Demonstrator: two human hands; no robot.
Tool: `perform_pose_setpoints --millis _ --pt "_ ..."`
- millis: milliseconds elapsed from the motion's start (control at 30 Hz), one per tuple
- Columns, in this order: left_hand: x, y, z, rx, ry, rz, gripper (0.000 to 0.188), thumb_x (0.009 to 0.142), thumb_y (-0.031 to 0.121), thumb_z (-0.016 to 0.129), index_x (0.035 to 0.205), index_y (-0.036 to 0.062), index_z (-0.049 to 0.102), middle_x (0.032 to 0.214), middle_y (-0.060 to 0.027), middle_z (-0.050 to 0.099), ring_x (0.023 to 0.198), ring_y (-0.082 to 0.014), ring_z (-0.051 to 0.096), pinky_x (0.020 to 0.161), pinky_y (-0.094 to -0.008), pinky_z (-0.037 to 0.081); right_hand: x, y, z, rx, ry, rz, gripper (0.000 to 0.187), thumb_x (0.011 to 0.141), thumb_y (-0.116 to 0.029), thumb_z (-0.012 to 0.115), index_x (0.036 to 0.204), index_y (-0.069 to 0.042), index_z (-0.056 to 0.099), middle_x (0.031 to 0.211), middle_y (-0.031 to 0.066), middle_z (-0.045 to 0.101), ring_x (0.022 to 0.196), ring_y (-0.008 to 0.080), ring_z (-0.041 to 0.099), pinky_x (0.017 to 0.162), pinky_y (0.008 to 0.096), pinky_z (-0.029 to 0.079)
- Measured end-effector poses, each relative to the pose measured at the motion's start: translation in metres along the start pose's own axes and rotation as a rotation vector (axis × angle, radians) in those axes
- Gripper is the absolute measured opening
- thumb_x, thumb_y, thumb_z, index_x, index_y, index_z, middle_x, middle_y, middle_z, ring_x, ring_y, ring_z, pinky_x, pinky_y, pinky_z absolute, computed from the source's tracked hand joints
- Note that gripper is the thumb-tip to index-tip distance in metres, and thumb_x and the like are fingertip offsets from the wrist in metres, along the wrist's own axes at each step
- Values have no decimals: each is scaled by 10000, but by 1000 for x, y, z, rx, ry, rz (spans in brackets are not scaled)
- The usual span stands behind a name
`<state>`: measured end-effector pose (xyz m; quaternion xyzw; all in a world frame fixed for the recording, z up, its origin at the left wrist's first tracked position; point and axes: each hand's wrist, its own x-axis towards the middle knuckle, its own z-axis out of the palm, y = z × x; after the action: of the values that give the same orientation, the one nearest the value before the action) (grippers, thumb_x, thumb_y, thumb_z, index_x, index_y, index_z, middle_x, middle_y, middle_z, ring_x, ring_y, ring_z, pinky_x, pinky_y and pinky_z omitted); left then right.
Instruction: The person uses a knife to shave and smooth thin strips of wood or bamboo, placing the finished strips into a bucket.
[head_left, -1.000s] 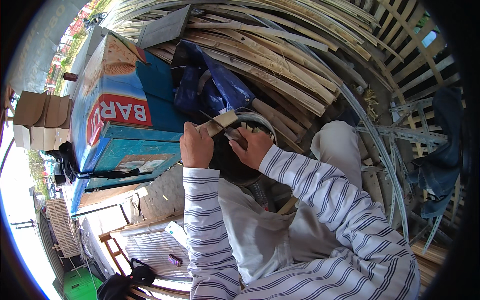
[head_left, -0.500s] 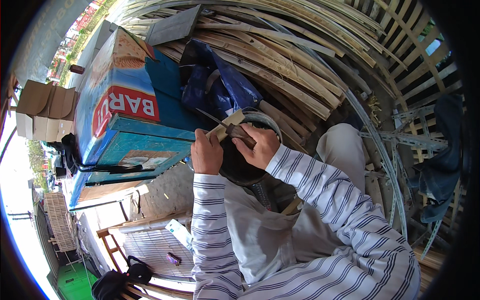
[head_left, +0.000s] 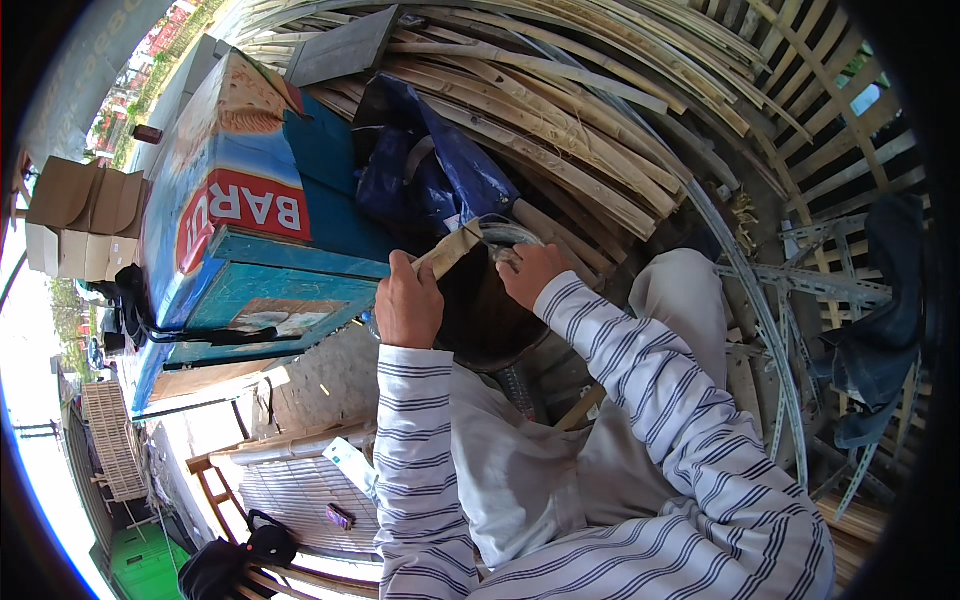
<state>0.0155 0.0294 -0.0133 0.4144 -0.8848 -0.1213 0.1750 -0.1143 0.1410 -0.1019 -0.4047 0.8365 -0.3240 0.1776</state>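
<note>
Between the thumb and fingers of my left hand [head_left: 410, 305] is a short, flat piece of bamboo [head_left: 449, 250], tilted up to the right. My right hand [head_left: 533, 277] is closed, fingers curled, beside the rim of a dark bucket [head_left: 500, 345] between my legs. What it grips is hidden by the fingers; the knife seen earlier does not show. Grey, curved strands or a rim [head_left: 512, 233] lie just beyond the right fingertips. The far end of the bamboo piece comes close to them. Shadow hides most of the bucket's inside.
A blue-teal box [head_left: 290, 262] with a printed cover stands at my left. Behind the bucket lie a blue tarp-like bag [head_left: 430, 170] and long bamboo strips [head_left: 560, 130]. Perforated metal bars [head_left: 815, 280] and dark cloth [head_left: 880, 310] are at the right. A slatted bench [head_left: 310, 495] stands lower left.
My right hand has drawn back from the bamboo piece toward the bucket's rim, and the knife it held against the piece is out of sight. My left hand keeps its hold.
</note>
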Motion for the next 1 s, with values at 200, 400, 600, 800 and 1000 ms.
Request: perform_pose_setpoints --millis 200,400,600,800,1000 --pt "-3 11 -6 168 -149 13 193 881 181 593 901 43 460 682 -226 622 663 -437 613 590 -514 466 -2 -18 -22 348 248 -339 351 793 -290 693 1015 -22 643 679 185 645 657 352 643 620 408 519" --pt "-1 12 -6 251 -134 272 206 859 154 618 887 70 432 598 -155 598 577 -392 608 500 -487 451 3 3 -26 178 197 -273 349 802 -328 682 988 -32 666 685 174 650 677 347 652 643 396 537" --pt "-1 6 -10 294 -149 372 200 879 168 592 870 63 422 618 -126 617 549 -342 621 483 -451 466 -10 -18 -56 56 51 -239 375 758 -305 744 943 14 681 743 198 664 676 339 659 624 369 540" --pt "-1 -1 -12 386 -176 364 206 887 191 588 855 67 427 615 -116 610 565 -327 629 477 -440 457 -7 -24 -49 265 214 -385 385 756 -301 746 959 18 675 710 190 659 664 340 657 619 365 542" --pt "2 1 -13 333 -168 322 231 875 193 607 872 59 419 623 -153 620 596 -378 624 511 -489 450 -11 -20 -41 162 132 -286 405 772 -318 732 956 37 667 722 203 657 668 343 657 613 372 543"
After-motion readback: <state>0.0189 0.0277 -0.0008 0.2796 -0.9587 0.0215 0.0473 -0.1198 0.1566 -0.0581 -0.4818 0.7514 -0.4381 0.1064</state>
